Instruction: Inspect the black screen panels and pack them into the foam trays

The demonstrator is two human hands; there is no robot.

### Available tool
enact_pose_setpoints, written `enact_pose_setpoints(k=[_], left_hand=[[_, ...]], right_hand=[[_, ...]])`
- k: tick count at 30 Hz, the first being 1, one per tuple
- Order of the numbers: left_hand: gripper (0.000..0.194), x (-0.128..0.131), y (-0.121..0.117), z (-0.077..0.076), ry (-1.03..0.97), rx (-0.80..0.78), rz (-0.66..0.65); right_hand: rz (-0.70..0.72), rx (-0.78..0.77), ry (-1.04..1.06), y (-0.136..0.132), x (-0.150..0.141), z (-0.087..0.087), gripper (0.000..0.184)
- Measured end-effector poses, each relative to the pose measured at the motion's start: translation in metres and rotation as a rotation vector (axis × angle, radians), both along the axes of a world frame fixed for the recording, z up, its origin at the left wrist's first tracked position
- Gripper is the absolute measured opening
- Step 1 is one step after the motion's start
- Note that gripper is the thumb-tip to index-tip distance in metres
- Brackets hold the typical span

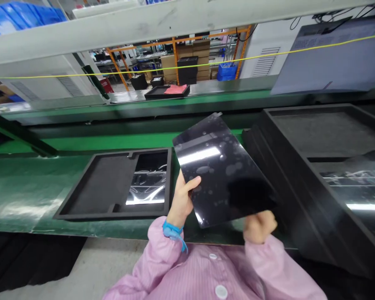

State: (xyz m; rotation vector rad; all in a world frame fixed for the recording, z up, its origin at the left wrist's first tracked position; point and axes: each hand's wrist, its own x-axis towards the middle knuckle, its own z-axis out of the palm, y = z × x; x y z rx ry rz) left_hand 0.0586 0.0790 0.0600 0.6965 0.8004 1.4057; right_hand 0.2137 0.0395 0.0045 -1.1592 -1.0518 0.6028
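While pinched at the left edge by the left hand (181, 201), with thumb on the glossy face and fingers hidden behind, found black panel (218, 171) held up over the green bench (25, 179), between the shallow tray (106, 183) and the stacked black trays (300, 187). Noted right hand (260, 227) blurred and curled by the near right corner; cannot tell whether gripping or merely touching. Observed both hands well apart, 1 per side. Judged handling as partway: already in hand and off any tray, not yet set down. Recorded long axis as running from near right to far left, glossy face up toward the wearer, tilted, with pale spots and 1 bright reflection. Further out, logged 1 glossy sheet (150, 177) in the right part of the shallow tray, and 1 film-like piece (362, 196) atop the stack. On the far ledge, noted pink cloth (175, 89), apparently folded.
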Motion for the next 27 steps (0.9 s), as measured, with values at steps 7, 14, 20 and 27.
enact_pose_setpoints(k=[7,14,20,27], left_hand=[[0.054,-0.014,-0.018,0.015,0.305,0.231,-0.337],[0.050,-0.014,-0.020,0.026,0.397,0.294,-0.322],[0.053,-0.010,-0.027,0.043,0.323,0.221,-0.327],[0.073,-0.012,-0.039,0.058,0.159,0.196,-0.334]], right_hand=[[-0.085,-0.096,-0.179,0.069,0.051,0.079,0.048],[-0.358,0.068,-0.548,0.078,0.048,0.084,0.025],[-0.234,0.136,-0.205,0.069,0.038,0.089,0.018],[0.144,0.166,0.146,0.039,0.047,0.107,0.014]])
